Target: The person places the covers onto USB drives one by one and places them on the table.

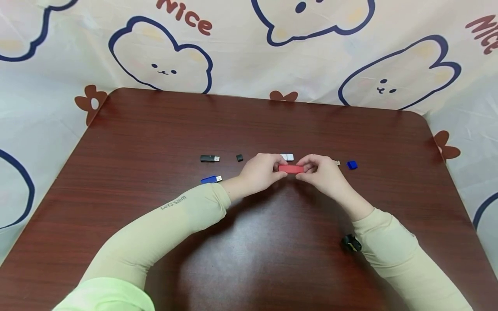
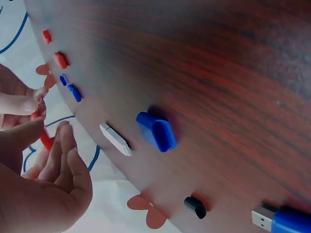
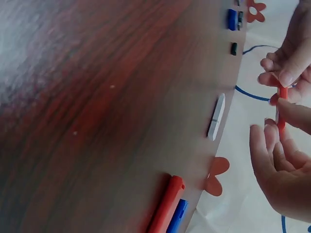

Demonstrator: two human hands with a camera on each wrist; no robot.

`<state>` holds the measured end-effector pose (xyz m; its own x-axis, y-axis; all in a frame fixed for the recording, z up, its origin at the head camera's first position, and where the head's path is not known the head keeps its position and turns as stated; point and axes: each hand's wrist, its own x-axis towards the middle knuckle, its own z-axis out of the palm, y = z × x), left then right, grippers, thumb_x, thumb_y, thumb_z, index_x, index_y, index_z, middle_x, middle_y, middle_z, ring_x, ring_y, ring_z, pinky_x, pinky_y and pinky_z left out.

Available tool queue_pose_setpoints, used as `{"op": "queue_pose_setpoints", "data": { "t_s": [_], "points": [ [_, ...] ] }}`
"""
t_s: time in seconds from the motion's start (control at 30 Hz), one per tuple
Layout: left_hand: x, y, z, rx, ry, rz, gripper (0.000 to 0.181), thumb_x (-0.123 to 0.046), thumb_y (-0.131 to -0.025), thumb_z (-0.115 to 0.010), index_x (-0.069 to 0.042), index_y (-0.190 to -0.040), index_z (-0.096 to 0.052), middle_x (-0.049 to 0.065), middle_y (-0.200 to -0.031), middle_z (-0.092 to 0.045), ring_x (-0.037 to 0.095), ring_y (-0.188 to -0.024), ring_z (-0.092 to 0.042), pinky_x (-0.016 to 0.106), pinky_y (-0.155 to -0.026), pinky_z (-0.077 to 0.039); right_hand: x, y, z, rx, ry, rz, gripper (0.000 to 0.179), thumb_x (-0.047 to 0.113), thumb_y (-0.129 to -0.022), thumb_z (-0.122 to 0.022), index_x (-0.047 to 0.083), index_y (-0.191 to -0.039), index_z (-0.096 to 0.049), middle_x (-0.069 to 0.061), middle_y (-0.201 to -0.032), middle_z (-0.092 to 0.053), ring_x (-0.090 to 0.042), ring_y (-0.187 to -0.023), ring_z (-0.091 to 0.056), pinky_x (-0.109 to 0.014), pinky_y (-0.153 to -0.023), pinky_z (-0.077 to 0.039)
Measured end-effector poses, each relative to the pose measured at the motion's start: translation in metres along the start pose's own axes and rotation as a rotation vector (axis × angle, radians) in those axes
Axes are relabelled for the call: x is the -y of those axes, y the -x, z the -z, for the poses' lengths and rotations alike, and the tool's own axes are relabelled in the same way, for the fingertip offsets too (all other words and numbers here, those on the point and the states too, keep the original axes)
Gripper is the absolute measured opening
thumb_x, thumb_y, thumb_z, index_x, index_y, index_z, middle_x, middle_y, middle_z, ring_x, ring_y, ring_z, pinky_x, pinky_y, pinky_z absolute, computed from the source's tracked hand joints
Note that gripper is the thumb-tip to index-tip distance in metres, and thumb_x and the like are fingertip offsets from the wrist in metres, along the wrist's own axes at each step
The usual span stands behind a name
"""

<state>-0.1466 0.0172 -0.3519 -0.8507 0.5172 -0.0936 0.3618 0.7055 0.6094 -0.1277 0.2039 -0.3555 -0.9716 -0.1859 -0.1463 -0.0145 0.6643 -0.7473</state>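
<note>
A slim red USB stick (image 1: 291,169) is held level above the table, its two ends pinched between the thumb and fingers of my left hand (image 1: 260,173) and my right hand (image 1: 322,175). In the left wrist view, part of the red stick (image 2: 46,140) shows between the fingertips. Whether it has a cap on cannot be made out. Just behind the hands lies a white USB stick (image 1: 288,157). Past the right hand, a metal plug (image 1: 337,163) pokes out, its body hidden in the head view, with a blue cap (image 1: 352,164) to its right.
Left of the hands are an uncapped black USB stick (image 1: 209,158), a black cap (image 1: 239,158) and an uncapped blue USB stick (image 1: 210,179). Another blue cap (image 2: 156,132) shows in the left wrist view. A red stick (image 3: 167,205) lies beside a blue one (image 3: 178,216) on the table.
</note>
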Motion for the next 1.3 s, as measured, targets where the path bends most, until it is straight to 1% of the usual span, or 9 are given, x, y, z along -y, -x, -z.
{"op": "queue_pose_setpoints", "data": {
  "t_s": [0.07,0.17,0.27,0.33,0.6,0.8,0.9,1.07,1.3],
  "points": [
    [0.001,0.0,-0.002,0.004,-0.035,0.001,0.02,-0.022,-0.086,-0.067,-0.013,-0.104,-0.069,-0.001,-0.083,-0.069,0.008,-0.064,-0.055,0.02,-0.058,-0.039,0.0,0.0,-0.003,-0.004,0.056,0.016,0.02,0.008,-0.079,-0.071,0.001,-0.097,-0.066,-0.012,-0.082,-0.064,-0.017,-0.071,-0.055,-0.025,-0.062,-0.044],
    [0.002,0.001,-0.004,-0.014,-0.116,-0.019,0.019,-0.022,-0.085,-0.068,-0.014,-0.101,-0.071,0.0,-0.087,-0.067,0.013,-0.075,-0.058,0.025,-0.065,-0.045,-0.001,-0.001,-0.007,0.007,0.125,0.015,0.019,0.01,-0.08,-0.07,0.002,-0.097,-0.065,-0.011,-0.083,-0.065,-0.019,-0.072,-0.056,-0.026,-0.063,-0.044],
    [0.004,0.001,-0.006,-0.03,-0.191,-0.037,0.018,-0.023,-0.084,-0.069,-0.015,-0.099,-0.072,0.002,-0.092,-0.064,0.017,-0.086,-0.058,0.03,-0.071,-0.048,-0.001,-0.003,-0.01,0.028,0.164,0.008,0.019,0.01,-0.081,-0.07,0.002,-0.097,-0.065,-0.011,-0.084,-0.065,-0.019,-0.074,-0.057,-0.027,-0.064,-0.044],
    [0.005,0.001,-0.007,-0.024,-0.217,-0.04,0.018,-0.023,-0.084,-0.068,-0.016,-0.099,-0.072,0.002,-0.093,-0.065,0.019,-0.089,-0.058,0.032,-0.073,-0.049,0.0,-0.004,-0.011,0.042,0.18,0.007,0.019,0.01,-0.081,-0.07,0.002,-0.097,-0.065,-0.011,-0.084,-0.065,-0.019,-0.073,-0.057,-0.027,-0.065,-0.045],
    [0.008,-0.002,-0.011,0.014,-0.23,-0.008,0.017,-0.022,-0.083,-0.068,-0.017,-0.099,-0.069,-0.001,-0.097,-0.067,0.018,-0.096,-0.061,0.035,-0.075,-0.051,-0.001,-0.007,-0.015,0.066,0.216,0.013,0.016,0.006,-0.079,-0.069,0.0,-0.093,-0.064,-0.01,-0.078,-0.064,-0.016,-0.066,-0.055,-0.025,-0.062,-0.043],
    [0.009,-0.002,-0.011,0.046,-0.194,0.01,0.011,-0.017,-0.083,-0.067,-0.013,-0.093,-0.067,0.001,-0.09,-0.066,0.014,-0.083,-0.06,0.032,-0.072,-0.05,-0.004,-0.01,-0.018,0.092,0.259,0.005,0.016,0.007,-0.079,-0.069,0.0,-0.093,-0.065,-0.009,-0.076,-0.064,-0.014,-0.063,-0.054,-0.024,-0.059,-0.043],
    [0.01,-0.002,-0.012,0.059,-0.188,0.009,0.009,-0.014,-0.083,-0.066,-0.012,-0.092,-0.068,0.001,-0.09,-0.067,0.013,-0.081,-0.059,0.031,-0.073,-0.05,-0.004,-0.011,-0.02,0.109,0.286,0.002,0.015,0.009,-0.08,-0.07,0.001,-0.092,-0.065,-0.007,-0.073,-0.063,-0.013,-0.059,-0.052,-0.024,-0.057,-0.04],
    [0.012,-0.003,-0.015,0.078,-0.218,0.011,0.012,-0.016,-0.084,-0.065,-0.012,-0.095,-0.068,0.001,-0.094,-0.067,0.013,-0.084,-0.06,0.032,-0.074,-0.051,-0.005,-0.013,-0.021,0.14,0.291,-0.003,0.012,0.01,-0.08,-0.069,0.002,-0.089,-0.065,-0.003,-0.063,-0.057,-0.012,-0.053,-0.046,-0.024,-0.052,-0.036],
    [0.012,-0.005,-0.019,0.087,-0.256,0.018,0.011,-0.018,-0.085,-0.066,-0.014,-0.095,-0.068,0.0,-0.094,-0.066,0.013,-0.084,-0.06,0.034,-0.073,-0.052,-0.006,-0.014,-0.023,0.126,0.292,0.011,0.012,0.006,-0.078,-0.069,0.001,-0.088,-0.065,-0.003,-0.063,-0.057,-0.011,-0.054,-0.046,-0.024,-0.053,-0.037]
  ]
}}
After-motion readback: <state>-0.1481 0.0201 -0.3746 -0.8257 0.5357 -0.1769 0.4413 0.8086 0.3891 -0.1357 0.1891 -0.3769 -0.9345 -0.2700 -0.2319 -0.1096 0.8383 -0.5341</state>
